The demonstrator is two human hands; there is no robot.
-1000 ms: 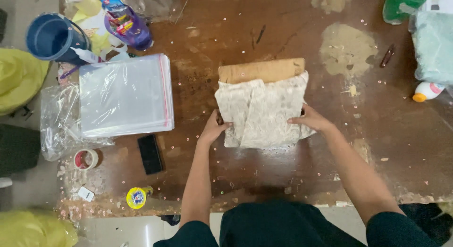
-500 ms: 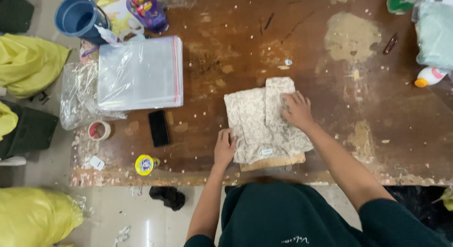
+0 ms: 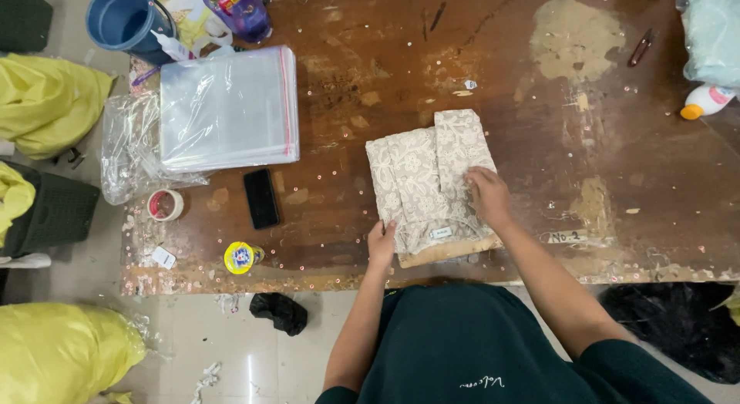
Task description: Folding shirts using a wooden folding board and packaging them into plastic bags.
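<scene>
My left hand (image 3: 381, 246) reaches forward with its grip pinched on the near left edge of the folded lace garment (image 3: 432, 184), which lies on the worn brown desk (image 3: 347, 103) near its front edge. My right hand (image 3: 487, 194) lies flat, palm down and fingers unclenched, pressing the garment's right side over a cardboard insert (image 3: 447, 252).

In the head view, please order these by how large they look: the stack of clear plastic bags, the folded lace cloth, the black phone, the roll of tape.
1. stack of clear plastic bags
2. folded lace cloth
3. black phone
4. roll of tape
</scene>
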